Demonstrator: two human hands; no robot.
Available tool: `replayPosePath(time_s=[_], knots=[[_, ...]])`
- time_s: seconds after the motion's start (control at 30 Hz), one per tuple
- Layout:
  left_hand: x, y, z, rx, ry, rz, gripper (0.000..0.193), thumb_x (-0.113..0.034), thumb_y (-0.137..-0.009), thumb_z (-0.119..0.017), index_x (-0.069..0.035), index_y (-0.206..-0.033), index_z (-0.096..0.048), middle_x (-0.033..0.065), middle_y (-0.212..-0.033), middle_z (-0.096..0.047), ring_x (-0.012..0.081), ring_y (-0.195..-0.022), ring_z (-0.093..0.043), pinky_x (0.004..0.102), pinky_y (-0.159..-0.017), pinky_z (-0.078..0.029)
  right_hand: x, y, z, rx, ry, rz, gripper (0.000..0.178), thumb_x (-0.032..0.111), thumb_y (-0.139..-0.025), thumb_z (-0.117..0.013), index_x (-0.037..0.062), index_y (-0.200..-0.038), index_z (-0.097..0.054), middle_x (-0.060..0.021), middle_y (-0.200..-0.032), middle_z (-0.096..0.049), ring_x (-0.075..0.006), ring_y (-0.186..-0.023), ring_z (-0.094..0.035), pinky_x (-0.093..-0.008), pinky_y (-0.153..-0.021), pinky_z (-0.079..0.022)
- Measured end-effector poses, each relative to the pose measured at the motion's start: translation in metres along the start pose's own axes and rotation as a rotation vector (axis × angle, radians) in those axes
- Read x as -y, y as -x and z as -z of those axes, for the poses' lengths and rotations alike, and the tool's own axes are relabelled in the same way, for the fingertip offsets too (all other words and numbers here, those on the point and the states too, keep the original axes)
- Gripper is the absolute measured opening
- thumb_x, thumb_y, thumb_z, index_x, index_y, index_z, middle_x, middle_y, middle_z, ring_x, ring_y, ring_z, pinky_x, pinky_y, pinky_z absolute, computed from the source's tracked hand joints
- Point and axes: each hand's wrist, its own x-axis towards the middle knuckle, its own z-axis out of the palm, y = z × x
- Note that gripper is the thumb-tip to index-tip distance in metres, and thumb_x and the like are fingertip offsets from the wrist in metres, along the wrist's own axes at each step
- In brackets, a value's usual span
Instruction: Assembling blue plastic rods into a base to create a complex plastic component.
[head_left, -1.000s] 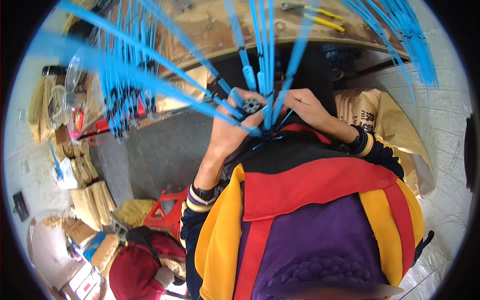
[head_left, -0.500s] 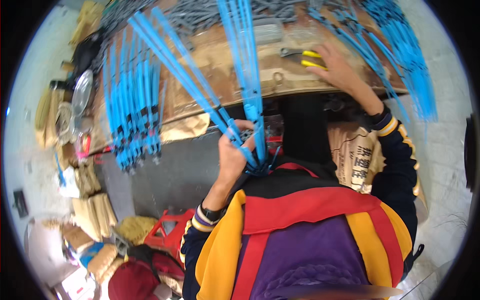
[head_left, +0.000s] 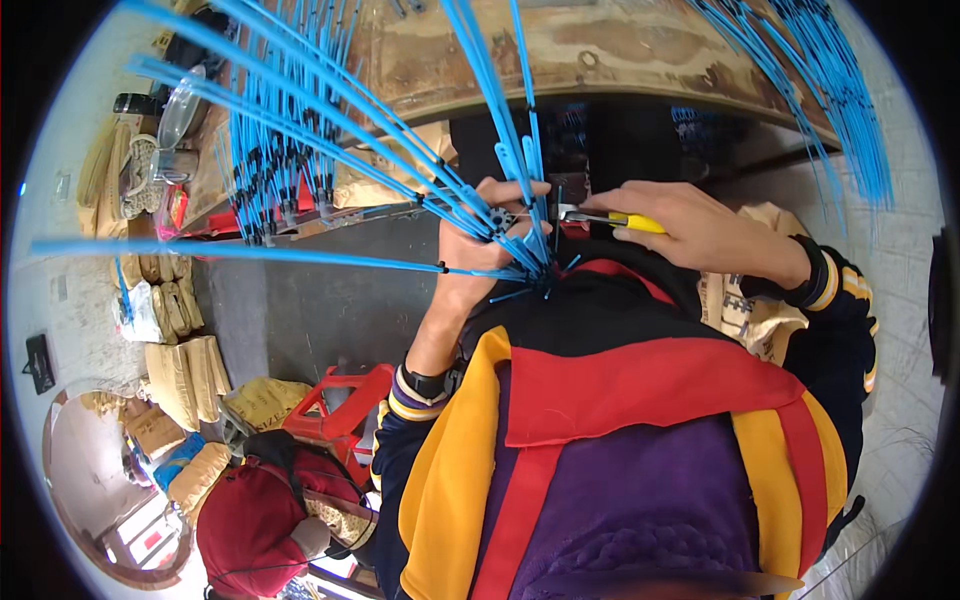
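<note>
A half-folded umbrella frame (head_left: 480, 215) of blue ribs with black joints stands in front of my lap, its ribs fanning away to the left and far side. My left hand (head_left: 465, 245) is closed round it near a small dark hub where the ribs meet. In my right hand (head_left: 690, 225) are pliers (head_left: 637, 222) with yellow handles. Their metal jaws are close to the right side of the ribs; I cannot tell whether they touch. The frame's lower end rests against my dark apron (head_left: 610, 320).
A worn wooden table (head_left: 640, 60) lies beyond my hands. Bundles of blue ribs hang over its edge at left (head_left: 275, 150) and right (head_left: 840, 110). Behind on the left are a red stool (head_left: 340, 400), stacked brown packages (head_left: 190, 380) and a person in a dark red cap (head_left: 250, 510).
My right hand has picked the pliers up off the table and brought them left and nearer, beside the umbrella frame. More ribs now spread to the left. The view has shifted too.
</note>
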Motion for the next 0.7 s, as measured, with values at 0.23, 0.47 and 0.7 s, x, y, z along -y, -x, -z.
replayPosePath(time_s=[0.23,0.47,0.7], knots=[[-0.005,0.015,0.001,0.113,-0.023,-0.131,0.04,-0.001,-0.069,-0.074,-0.001,-0.109,-0.069,0.0036,-0.076,-0.056,0.0107,-0.07,-0.054,0.0226,-0.065,-0.041,0.01,0.006,-0.026,-0.172,0.272,0.216,0.04,0.003,-0.088,-0.056,0.0052,-0.128,-0.053,-0.0166,-0.107,-0.063,-0.0351,-0.096,-0.061,-0.0387,-0.081,-0.05],[-0.008,0.013,-0.003,0.125,0.052,-0.048,0.041,-0.001,-0.068,-0.074,0.0,-0.109,-0.069,0.0037,-0.076,-0.054,0.0112,-0.07,-0.053,0.023,-0.066,-0.041,0.014,0.006,-0.027,-0.218,0.401,0.167,0.035,0.005,-0.088,-0.054,0.0094,-0.123,-0.056,-0.0133,-0.09,-0.061,-0.0341,-0.085,-0.061,-0.0421,-0.071,-0.049],[-0.007,0.007,-0.001,0.151,-0.05,-0.066,0.039,0.01,-0.071,-0.068,-0.001,-0.108,-0.069,0.0032,-0.088,-0.059,0.0161,-0.081,-0.067,0.0259,-0.069,-0.055,0.022,0.021,-0.02,-0.306,0.664,0.195,0.041,0.0,-0.084,-0.054,0.0083,-0.124,-0.054,-0.013,-0.088,-0.055,-0.0341,-0.082,-0.059,-0.0425,-0.071,-0.049]])
